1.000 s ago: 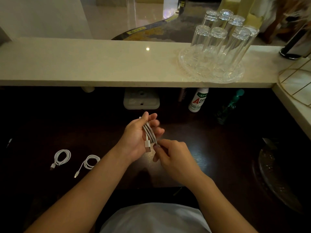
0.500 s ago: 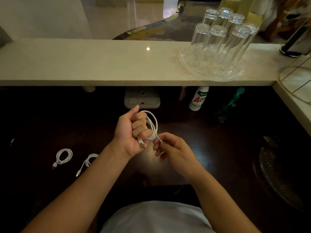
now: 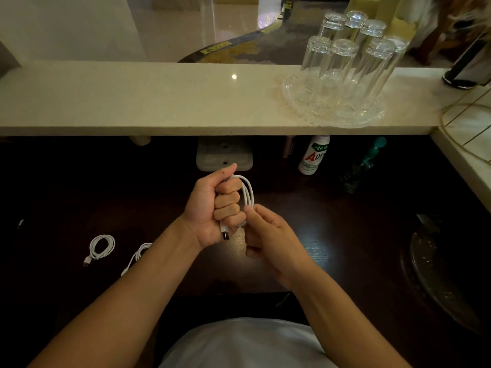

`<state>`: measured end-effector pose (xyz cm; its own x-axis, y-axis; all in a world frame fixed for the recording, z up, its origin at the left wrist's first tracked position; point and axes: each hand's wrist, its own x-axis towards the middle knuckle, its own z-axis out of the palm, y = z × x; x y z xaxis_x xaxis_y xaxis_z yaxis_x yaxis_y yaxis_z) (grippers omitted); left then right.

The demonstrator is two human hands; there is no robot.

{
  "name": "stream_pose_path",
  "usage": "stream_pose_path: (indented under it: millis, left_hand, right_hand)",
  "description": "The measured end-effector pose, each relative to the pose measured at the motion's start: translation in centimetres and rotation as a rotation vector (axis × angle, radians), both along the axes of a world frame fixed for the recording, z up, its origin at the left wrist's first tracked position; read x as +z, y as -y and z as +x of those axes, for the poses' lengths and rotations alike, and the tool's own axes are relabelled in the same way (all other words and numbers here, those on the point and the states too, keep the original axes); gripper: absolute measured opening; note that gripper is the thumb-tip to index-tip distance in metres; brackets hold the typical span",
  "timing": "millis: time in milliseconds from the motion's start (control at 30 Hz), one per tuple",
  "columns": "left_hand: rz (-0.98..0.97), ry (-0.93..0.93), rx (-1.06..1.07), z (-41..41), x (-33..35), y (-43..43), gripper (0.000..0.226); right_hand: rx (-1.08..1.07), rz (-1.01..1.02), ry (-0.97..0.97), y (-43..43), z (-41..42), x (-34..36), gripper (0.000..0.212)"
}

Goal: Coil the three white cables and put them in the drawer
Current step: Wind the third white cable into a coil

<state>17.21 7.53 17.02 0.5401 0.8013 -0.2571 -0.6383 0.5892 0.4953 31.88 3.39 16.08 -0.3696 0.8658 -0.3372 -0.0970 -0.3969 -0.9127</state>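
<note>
My left hand (image 3: 212,208) makes a fist round a coiled white cable (image 3: 249,192), whose loops stick out to the right of the knuckles and whose USB plug hangs below the palm. My right hand (image 3: 268,235) pinches the lower part of that coil between thumb and fingertips. Two more white cables lie coiled on the dark desk at the left: one coiled cable (image 3: 102,247) in full view, the other cable (image 3: 138,254) partly hidden behind my left forearm. No drawer is visible.
A pale stone counter (image 3: 159,102) runs above the dark desk (image 3: 345,248). On it stands a glass tray (image 3: 295,102) with several upturned glasses. Under the counter are a white holder (image 3: 224,152), a white bottle (image 3: 313,155) and a green bottle (image 3: 364,166). A dark dish (image 3: 446,274) sits at right.
My left hand has closed from loose fingers into a fist round the coil and turned it upright. My right hand has slid along the cable to the coil's lower end.
</note>
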Motion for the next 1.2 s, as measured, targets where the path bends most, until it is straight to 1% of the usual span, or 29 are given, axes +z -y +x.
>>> stream_pose_path:
  millis: [67,133,233,300,400,433,500,533,600,667,700,733,800,867,933,1000,1033,1100,1133,1167,1200]
  left_hand:
    - [0.024,-0.006,-0.018,0.1,0.3,-0.2,0.049]
    - [0.031,0.010,-0.038,0.2,0.7,-0.5,0.049]
    - [-0.034,-0.043,0.044,1.0,1.3,-0.6,0.051]
    - [-0.122,-0.113,0.163,1.8,1.8,-0.5,0.050]
    - [-0.268,-0.126,0.320,2.8,1.9,-0.2,0.042]
    - [-0.295,-0.135,0.359,3.1,1.9,0.0,0.040]
    - [-0.282,-0.143,0.398,3.0,1.1,0.3,0.035]
    - [-0.251,-0.126,0.381,2.5,0.8,0.5,0.033]
    - [-0.130,-0.067,0.225,1.3,0.6,1.0,0.031]
    - [-0.001,0.022,0.065,-0.2,0.4,1.4,0.044]
    - [0.033,0.002,0.059,-0.6,0.4,1.5,0.046]
    - [0.030,-0.039,0.074,-0.7,0.3,1.6,0.046]
    - [-0.053,-0.197,0.144,-0.5,-0.2,1.7,0.044]
    - [-0.163,-0.394,0.237,0.8,0.1,1.8,0.050]
    - [-0.263,-0.563,0.359,1.8,-1.1,2.1,0.054]
    - [-0.301,-0.672,0.424,2.4,-1.9,2.7,0.052]
    - [-0.297,-0.677,0.401,2.4,-2.3,3.0,0.051]
    - [-0.258,-0.624,0.263,1.8,-2.4,3.5,0.053]
    - [-0.203,-0.603,0.206,1.3,-2.2,3.5,0.052]
    - [-0.110,-0.627,0.169,0.8,-2.1,3.3,0.048]
    - [0.017,-0.727,0.129,0.3,-2.0,3.0,0.043]
  right_hand:
    - [-0.002,0.078,0.041,-0.4,0.3,0.1,0.019]
    - [-0.021,0.186,0.097,-0.8,0.5,0.1,0.024]
    - [-0.108,0.287,0.164,-1.3,0.7,-0.1,0.035]
    - [-0.159,0.295,0.184,-1.4,0.7,-0.3,0.037]
    - [-0.185,0.250,0.165,-1.4,0.7,-0.3,0.034]
    - [-0.186,0.224,0.150,-1.4,0.7,-0.2,0.030]
    - [-0.171,0.171,0.111,-1.0,0.5,-0.2,0.026]
    - [-0.157,0.160,0.098,-0.8,0.5,-0.3,0.026]
    - [-0.139,0.155,0.067,-0.5,0.7,-0.1,0.032]
    - [-0.102,0.176,0.013,-0.4,1.0,0.1,0.032]
    - [-0.075,0.197,-0.002,-0.4,1.1,0.2,0.030]
    - [-0.054,0.210,-0.001,-0.4,1.1,0.3,0.030]
    - [-0.037,0.203,0.044,-0.3,0.9,0.0,0.032]
    - [-0.024,0.210,0.137,-0.1,0.5,-0.8,0.027]
    - [-0.032,0.227,0.220,0.4,0.2,-1.6,0.028]
    - [-0.044,0.267,0.283,0.6,0.2,-2.1,0.031]
    - [-0.036,0.293,0.320,0.6,0.4,-2.2,0.031]
    - [0.005,0.358,0.423,0.4,0.9,-1.9,0.033]
    - [0.028,0.391,0.481,0.3,1.2,-1.7,0.033]
    - [0.055,0.427,0.535,0.0,1.6,-1.6,0.033]
    - [0.091,0.463,0.584,-0.3,2.0,-1.5,0.031]
